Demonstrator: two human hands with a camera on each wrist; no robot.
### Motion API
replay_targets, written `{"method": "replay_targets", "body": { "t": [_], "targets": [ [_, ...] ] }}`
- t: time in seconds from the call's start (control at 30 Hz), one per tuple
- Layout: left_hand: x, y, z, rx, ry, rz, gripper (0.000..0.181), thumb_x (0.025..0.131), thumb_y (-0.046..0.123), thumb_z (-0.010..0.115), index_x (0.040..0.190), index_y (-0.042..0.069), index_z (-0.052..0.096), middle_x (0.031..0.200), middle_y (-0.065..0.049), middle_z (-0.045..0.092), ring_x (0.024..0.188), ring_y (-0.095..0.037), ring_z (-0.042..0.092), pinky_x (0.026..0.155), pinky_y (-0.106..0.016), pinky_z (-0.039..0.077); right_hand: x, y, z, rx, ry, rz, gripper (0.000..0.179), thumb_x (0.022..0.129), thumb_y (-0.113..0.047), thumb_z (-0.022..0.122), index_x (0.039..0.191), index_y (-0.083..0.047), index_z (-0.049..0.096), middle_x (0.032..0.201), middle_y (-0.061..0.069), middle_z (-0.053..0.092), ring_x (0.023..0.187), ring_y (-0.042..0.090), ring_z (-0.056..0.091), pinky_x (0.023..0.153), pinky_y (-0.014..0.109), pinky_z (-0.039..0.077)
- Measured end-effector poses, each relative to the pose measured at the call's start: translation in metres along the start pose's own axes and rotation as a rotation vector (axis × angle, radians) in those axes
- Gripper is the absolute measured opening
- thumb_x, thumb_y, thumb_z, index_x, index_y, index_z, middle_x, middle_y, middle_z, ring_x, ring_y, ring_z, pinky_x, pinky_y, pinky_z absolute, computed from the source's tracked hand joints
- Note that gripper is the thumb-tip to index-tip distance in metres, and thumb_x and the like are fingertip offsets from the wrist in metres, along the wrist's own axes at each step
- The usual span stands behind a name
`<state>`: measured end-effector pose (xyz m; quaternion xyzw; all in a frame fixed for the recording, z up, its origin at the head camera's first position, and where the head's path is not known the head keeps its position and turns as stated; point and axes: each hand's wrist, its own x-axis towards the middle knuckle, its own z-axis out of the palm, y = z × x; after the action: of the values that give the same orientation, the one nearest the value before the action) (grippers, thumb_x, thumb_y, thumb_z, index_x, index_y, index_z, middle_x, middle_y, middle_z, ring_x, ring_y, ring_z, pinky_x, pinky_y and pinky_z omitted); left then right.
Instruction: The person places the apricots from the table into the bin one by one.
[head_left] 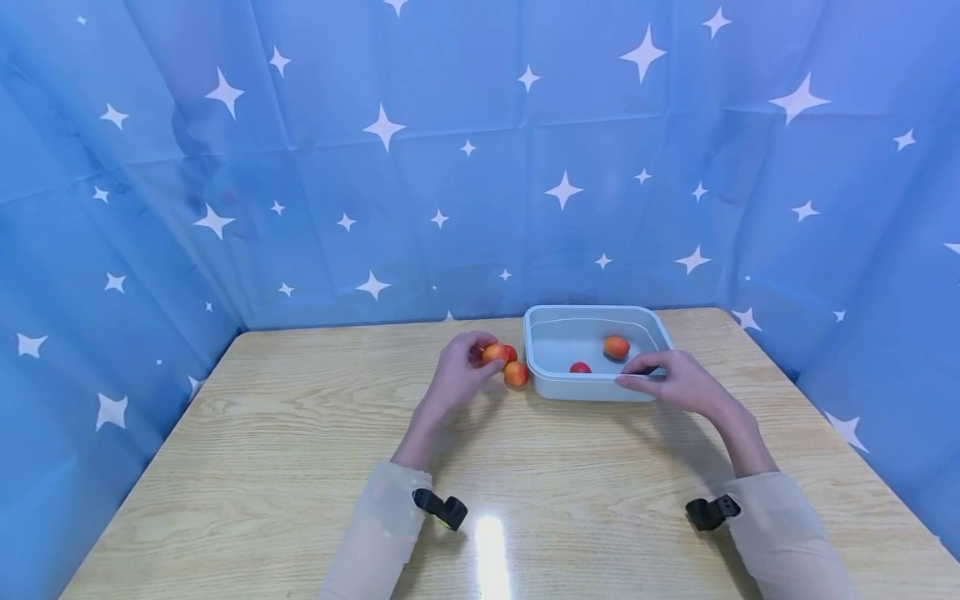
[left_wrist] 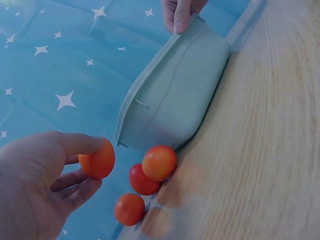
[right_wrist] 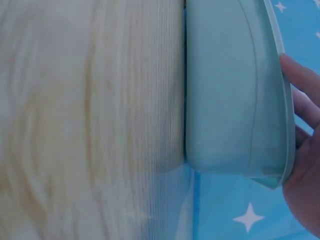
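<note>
My left hand (head_left: 459, 367) pinches a small, round orange-red fruit (left_wrist: 100, 161) between thumb and fingers, lifted above the table in the left wrist view. Close by it, against the left end of a pale blue-green plastic tub (left_wrist: 185, 82), sit an orange fruit (head_left: 516, 375), a red fruit (left_wrist: 142, 181) and another orange-red fruit (left_wrist: 129, 209). With the thumb outside and the fingers over the inner side, my right hand (head_left: 678, 382) grips the tub's near rim at its right. Inside the tub lie an orange fruit (head_left: 617, 347) and a red one (head_left: 580, 367), partly hidden by the near wall.
The tub stands near the back edge of the light wooden table (head_left: 300, 442). Behind and on both sides hangs a blue curtain (head_left: 450, 167) with white stars. A small black camera is strapped to each sleeved wrist.
</note>
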<state>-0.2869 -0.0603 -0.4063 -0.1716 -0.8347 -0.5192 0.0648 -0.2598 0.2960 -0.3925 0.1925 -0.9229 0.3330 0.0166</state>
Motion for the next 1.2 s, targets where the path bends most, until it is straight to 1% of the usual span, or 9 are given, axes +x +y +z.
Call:
{"method": "replay_targets", "body": {
  "t": [0.17,0.37,0.5,0.6,0.8,0.87,1.03,1.2],
  "targets": [
    [0.002,0.005,-0.001,-0.016,0.014,0.042,0.033,0.091,0.007,0.075,0.123,0.001,0.065,0.115,-0.012,0.064,0.097,-0.025,0.062,0.088,-0.038,0.055,0.0,-0.001,0.0,0.002,0.002,0.002,0.02,0.095,-0.032,0.073,0.103,-0.014,0.078,0.096,-0.001,0.073,0.087,0.023,0.057,0.069,0.03,0.049],
    [0.006,0.008,0.002,-0.04,0.036,0.069,0.032,0.091,0.008,0.075,0.12,0.0,0.066,0.113,-0.012,0.065,0.097,-0.025,0.062,0.088,-0.035,0.055,-0.001,0.0,0.0,0.007,0.001,0.01,0.021,0.094,-0.032,0.073,0.103,-0.014,0.078,0.096,0.0,0.072,0.087,0.023,0.057,0.068,0.03,0.049],
    [0.008,0.013,0.006,-0.051,0.041,0.072,0.033,0.091,0.009,0.076,0.121,0.001,0.066,0.111,-0.01,0.065,0.098,-0.025,0.061,0.089,-0.036,0.055,-0.002,0.0,0.001,0.007,-0.002,0.014,0.021,0.094,-0.033,0.073,0.103,-0.014,0.078,0.096,0.0,0.072,0.087,0.023,0.057,0.068,0.03,0.048],
    [0.009,0.017,0.008,-0.043,0.044,0.072,0.033,0.091,0.011,0.076,0.122,0.002,0.067,0.11,-0.009,0.064,0.099,-0.024,0.06,0.089,-0.037,0.056,-0.001,0.0,0.001,0.006,-0.002,0.016,0.021,0.094,-0.033,0.073,0.103,-0.014,0.078,0.096,0.0,0.072,0.087,0.023,0.057,0.068,0.03,0.048],
    [0.011,0.024,0.015,-0.054,0.063,0.082,0.033,0.091,0.013,0.076,0.122,0.003,0.067,0.112,-0.008,0.063,0.098,-0.021,0.06,0.086,-0.031,0.056,-0.001,0.0,0.001,0.0,-0.001,0.021,0.022,0.094,-0.034,0.073,0.103,-0.015,0.078,0.097,0.0,0.072,0.089,0.023,0.056,0.069,0.031,0.049],
    [0.012,0.026,0.017,-0.072,0.069,0.091,0.033,0.091,0.013,0.077,0.122,0.003,0.067,0.112,-0.008,0.063,0.098,-0.021,0.06,0.087,-0.032,0.055,-0.001,0.0,0.001,-0.003,0.0,0.022,0.022,0.094,-0.034,0.073,0.103,-0.015,0.078,0.097,-0.001,0.072,0.089,0.023,0.056,0.07,0.032,0.049],
    [0.013,0.028,0.025,-0.114,0.081,0.109,0.034,0.091,0.012,0.077,0.122,0.003,0.067,0.112,-0.008,0.062,0.098,-0.021,0.059,0.089,-0.039,0.056,-0.001,0.0,0.001,-0.006,0.0,0.023,0.022,0.094,-0.034,0.073,0.103,-0.015,0.078,0.096,-0.001,0.072,0.089,0.024,0.056,0.069,0.032,0.049],
    [0.015,0.033,0.033,-0.114,0.077,0.108,0.033,0.091,0.013,0.077,0.121,0.004,0.067,0.111,-0.008,0.062,0.098,-0.021,0.059,0.086,-0.038,0.056,-0.001,-0.001,0.001,-0.007,0.0,0.026,0.022,0.094,-0.035,0.073,0.103,-0.015,0.078,0.097,0.0,0.072,0.09,0.024,0.056,0.07,0.032,0.048]
  ]
}}
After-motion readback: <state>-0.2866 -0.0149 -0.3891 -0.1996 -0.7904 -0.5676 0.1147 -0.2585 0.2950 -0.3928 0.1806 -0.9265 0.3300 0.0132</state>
